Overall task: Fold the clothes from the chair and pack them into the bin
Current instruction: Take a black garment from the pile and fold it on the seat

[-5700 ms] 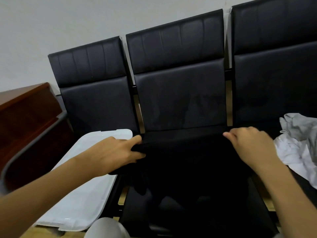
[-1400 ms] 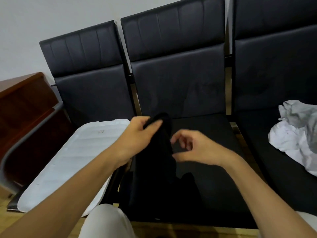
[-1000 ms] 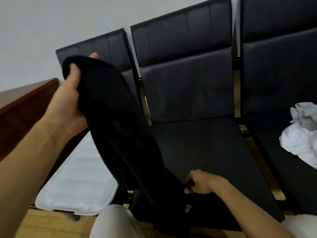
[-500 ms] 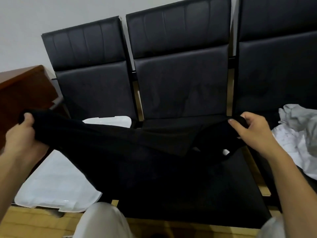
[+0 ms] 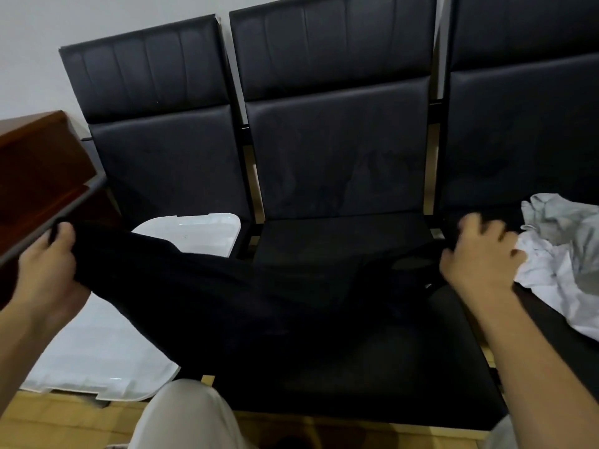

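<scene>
Stretching from left to right over the seats, the black fabric garment (image 5: 233,296) hangs between two hands. At the far left stands a reddish-brown wooden cabinet (image 5: 39,170); just beside its grey edge the left hand (image 5: 48,270) curls its grip round the garment's end. Under that span lies a white ribbed plastic bin lid (image 5: 97,351), on the left seat. The black padded middle chair seat (image 5: 372,361) shows bare at its front edge. The right hand (image 5: 476,254) pinches the other end, touching a crumpled white and grey clothes pile (image 5: 557,264).
</scene>
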